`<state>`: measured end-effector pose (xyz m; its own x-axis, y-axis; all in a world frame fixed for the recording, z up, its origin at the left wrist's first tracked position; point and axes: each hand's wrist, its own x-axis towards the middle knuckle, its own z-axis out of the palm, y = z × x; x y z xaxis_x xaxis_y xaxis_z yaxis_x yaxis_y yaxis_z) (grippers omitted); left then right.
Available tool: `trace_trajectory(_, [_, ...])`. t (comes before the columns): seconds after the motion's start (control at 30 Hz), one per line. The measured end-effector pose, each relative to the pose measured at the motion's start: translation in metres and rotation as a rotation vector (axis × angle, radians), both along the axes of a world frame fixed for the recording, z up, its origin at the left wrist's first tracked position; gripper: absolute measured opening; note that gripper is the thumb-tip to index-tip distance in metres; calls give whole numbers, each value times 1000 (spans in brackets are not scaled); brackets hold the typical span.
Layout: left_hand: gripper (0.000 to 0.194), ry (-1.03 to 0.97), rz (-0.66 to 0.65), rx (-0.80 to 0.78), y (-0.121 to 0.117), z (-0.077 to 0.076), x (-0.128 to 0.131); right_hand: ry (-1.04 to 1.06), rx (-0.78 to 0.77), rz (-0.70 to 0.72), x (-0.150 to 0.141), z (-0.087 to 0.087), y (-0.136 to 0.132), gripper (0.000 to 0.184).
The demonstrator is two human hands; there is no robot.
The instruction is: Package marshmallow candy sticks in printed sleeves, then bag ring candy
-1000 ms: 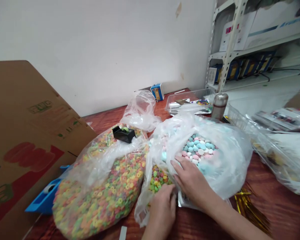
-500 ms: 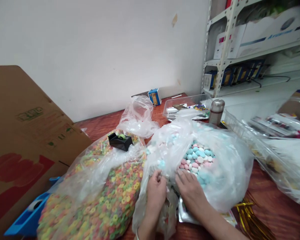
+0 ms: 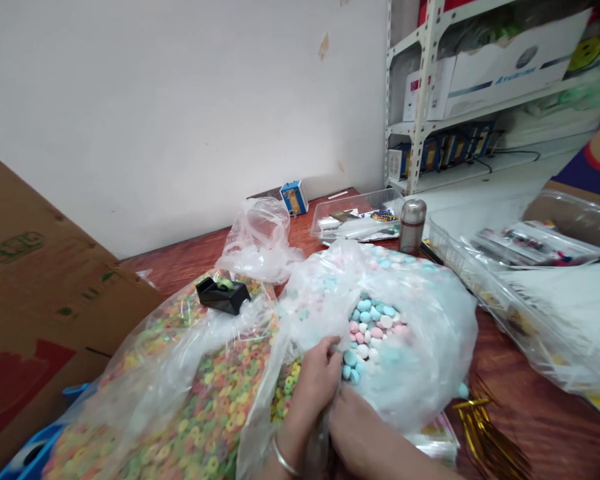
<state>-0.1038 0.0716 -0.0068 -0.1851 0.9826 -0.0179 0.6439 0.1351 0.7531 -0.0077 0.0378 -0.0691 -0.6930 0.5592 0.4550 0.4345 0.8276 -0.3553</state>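
A clear plastic bag [image 3: 430, 320] full of pastel blue, pink and white candies [image 3: 373, 327] lies open in front of me. My left hand [image 3: 315, 383] is curled at the bag's near edge, fingers pinching the plastic beside the candies. My right hand [image 3: 353, 433] lies just below it, mostly tucked under the bag's film, so its fingers are hidden. A small clear bag with colourful ring candies [image 3: 284, 390] sits against my left hand. To the left lies a big bag of colourful ring candies [image 3: 200, 413] with a black tape dispenser [image 3: 223, 295] on top.
A cardboard box [image 3: 40, 293] stands at the left, a blue tray [image 3: 25, 453] below it. An empty crumpled bag [image 3: 260, 240], a small blue box [image 3: 294, 198], a clear tray [image 3: 355, 217] and a metal flask [image 3: 412, 225] stand behind. Clear packets [image 3: 540, 280] lie right; gold twist ties [image 3: 490, 433] near the front.
My left hand moved up to the candy bag's near edge and gripped the plastic. My right hand drew back out of the candies and under the film. The view shifted left.
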Motion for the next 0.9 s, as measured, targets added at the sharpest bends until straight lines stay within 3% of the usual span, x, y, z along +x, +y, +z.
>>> trace_trajectory(0.13, [23, 114, 51, 13, 7, -20, 8, -33, 58, -73, 46, 1, 3, 17])
trace_trajectory(0.23, [29, 156, 85, 23, 6, -26, 16, -28, 76, -143, 71, 5, 7, 20])
trace_trajectory(0.37, [39, 127, 44, 20, -1, -20, 16, 64, -125, -86, 81, 29, 12, 21])
trace_trajectory(0.47, [51, 72, 11, 45, -15, -11, 12, 135, -325, -58, 66, 55, 32, 27])
trace_trajectory(0.57, [50, 198, 59, 129, -39, -6, 11, 106, -368, -117, 35, 69, 68, 29])
trace_trajectory(0.67, [35, 441, 48, 56, -59, -12, 16, 60, -375, -83, -1, 67, 107, 21])
trace_trajectory(0.77, [30, 620, -30, -55, -66, -25, 23, 25, -387, -30, -32, 62, 134, 24])
trace_trajectory(0.9, [33, 645, -60, -123, -58, -26, 27, 25, -383, -1, -50, 57, 144, 33])
